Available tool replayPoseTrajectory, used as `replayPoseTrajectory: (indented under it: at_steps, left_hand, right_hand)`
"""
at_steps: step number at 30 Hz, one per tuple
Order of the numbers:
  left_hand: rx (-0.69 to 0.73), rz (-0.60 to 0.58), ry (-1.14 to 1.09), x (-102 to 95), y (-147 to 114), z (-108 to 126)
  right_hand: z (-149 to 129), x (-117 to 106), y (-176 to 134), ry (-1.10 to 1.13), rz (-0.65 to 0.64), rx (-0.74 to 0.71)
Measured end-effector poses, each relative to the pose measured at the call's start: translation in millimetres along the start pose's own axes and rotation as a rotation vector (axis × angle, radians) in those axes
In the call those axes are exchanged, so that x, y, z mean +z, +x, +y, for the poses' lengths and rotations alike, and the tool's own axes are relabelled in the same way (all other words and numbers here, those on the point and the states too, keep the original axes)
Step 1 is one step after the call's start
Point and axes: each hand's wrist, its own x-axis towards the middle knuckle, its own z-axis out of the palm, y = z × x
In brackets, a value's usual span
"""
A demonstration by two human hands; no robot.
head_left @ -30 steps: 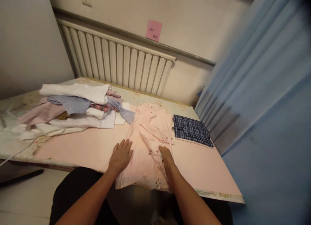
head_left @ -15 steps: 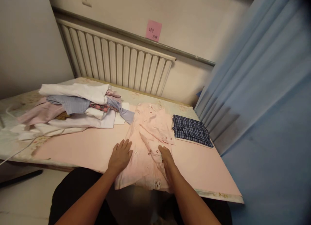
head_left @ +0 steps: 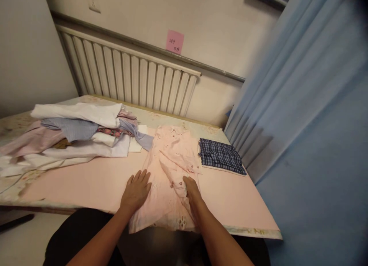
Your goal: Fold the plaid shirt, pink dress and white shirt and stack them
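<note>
A pale pink top (head_left: 163, 204) with eyelet flower embroidery lies on the table in front of me, its hem hanging at the front edge. One side is partly folded in a diagonal crease across the middle. My left hand (head_left: 136, 191) rests flat on the top's left edge, fingers stretched out. On the opposite side, my right hand (head_left: 192, 189) is closed at the edge of the fabric, apparently pinching the folded part. Its fingertips are partly hidden.
To the left lies a heap of clothes (head_left: 80, 114) in white, blue and mauve. A folded dark blue plaid garment (head_left: 221, 155) sits at the right. Behind the table (head_left: 86, 178) stands a radiator (head_left: 126, 74); a blue curtain (head_left: 301, 124) hangs close on the right.
The camera view has shifted slightly, so everything sits a little further left and lower. Both hands keep nearly the same places on the pink top.
</note>
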Motion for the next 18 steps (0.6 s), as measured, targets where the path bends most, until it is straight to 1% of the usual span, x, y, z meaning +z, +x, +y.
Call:
replayPoseTrajectory:
  at_steps: [5, 10, 18]
  left_hand:
    - [0.003, 0.004, 0.028, 1.4, -0.3, -0.5]
    - [0.009, 0.005, 0.048, 0.2, -0.6, 0.0]
    - [0.008, 0.016, 0.033, 0.7, -0.4, -0.1]
  right_hand:
    - [-7.1, 2.4, -5.0, 0.047, -0.028, 0.074]
    - [-9.5, 3.0, -5.8, 0.058, -0.031, 0.101]
    - [-9.9, 2.5, -9.0, 0.023, -0.015, 0.033]
